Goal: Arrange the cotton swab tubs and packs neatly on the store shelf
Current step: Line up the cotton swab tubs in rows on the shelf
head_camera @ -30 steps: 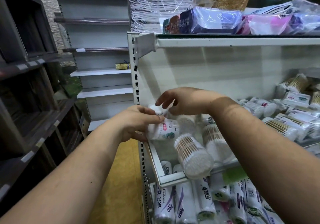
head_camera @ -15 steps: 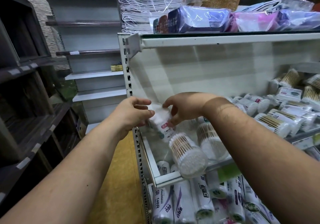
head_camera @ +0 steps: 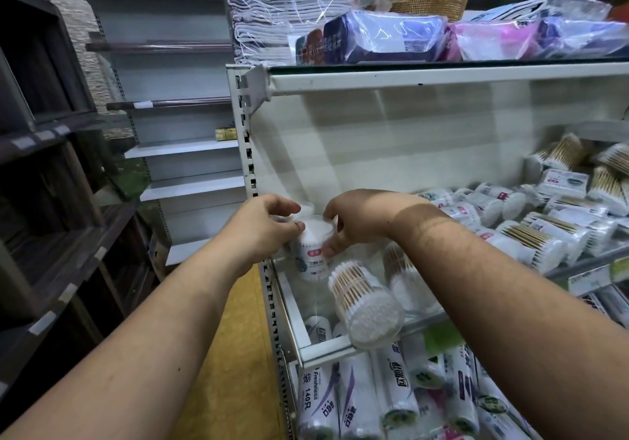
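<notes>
Clear plastic tub (head_camera: 313, 247), white swabs inside, upright at left end of glass shelf (head_camera: 320, 349), just behind its front lip. Left hand (head_camera: 263, 228) and right hand (head_camera: 357, 223) clamped on tub from opposite sides, fingers curled round rim and wall. Risk: toppling on release, since 2 wooden-stick tubs (head_camera: 366, 303) lie on sides just right of it and could roll into it or off lip. Loose pile (head_camera: 544, 221) further right, unsorted. Both forearms extended forward, wrists slightly bent down.
</notes>
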Demonstrator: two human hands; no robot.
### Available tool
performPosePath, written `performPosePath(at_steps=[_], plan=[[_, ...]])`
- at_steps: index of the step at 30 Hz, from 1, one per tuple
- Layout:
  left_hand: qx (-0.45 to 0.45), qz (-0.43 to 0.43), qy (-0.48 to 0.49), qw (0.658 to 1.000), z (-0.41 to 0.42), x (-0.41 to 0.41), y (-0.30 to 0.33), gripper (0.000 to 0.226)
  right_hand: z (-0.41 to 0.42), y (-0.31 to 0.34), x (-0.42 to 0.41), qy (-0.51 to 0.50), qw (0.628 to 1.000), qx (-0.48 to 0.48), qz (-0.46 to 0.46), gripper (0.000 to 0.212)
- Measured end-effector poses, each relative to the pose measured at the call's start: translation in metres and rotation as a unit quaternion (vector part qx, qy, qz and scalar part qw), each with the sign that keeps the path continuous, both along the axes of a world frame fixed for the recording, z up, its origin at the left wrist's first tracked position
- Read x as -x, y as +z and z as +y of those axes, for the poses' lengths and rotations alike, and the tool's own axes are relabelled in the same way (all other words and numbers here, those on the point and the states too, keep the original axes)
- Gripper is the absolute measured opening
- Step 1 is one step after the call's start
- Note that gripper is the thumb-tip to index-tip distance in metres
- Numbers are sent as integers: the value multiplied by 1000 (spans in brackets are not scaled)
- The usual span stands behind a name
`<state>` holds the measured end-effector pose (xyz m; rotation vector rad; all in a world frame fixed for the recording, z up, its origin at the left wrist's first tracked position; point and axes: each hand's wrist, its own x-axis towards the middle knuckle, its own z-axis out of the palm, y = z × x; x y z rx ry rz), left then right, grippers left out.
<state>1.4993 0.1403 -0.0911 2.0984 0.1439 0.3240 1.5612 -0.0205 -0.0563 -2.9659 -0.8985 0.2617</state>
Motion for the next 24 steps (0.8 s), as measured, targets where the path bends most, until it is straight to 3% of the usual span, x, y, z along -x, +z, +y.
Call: performPosePath(at_steps=[10,14,18,22,24], plan=[[-23,-1,9,1000,-1,3,4,27,-11,3,-5,15,998,-47,29,86],[-20,-36,39,998,-2,-1,10,22,-28,16,-20,5,994,-104,8,68],[-24,-61,50,997,-17,-5,14,18,-38,15,-34,-13,999,-38,-22,63],[-127,-74,68,987,-30,-7,15,14,-40,3,-43,-7,999,6,40,86],[-177,-73,90,977,-36,-11,14,15,-40,-4,-48,29,999,15,40,86]])
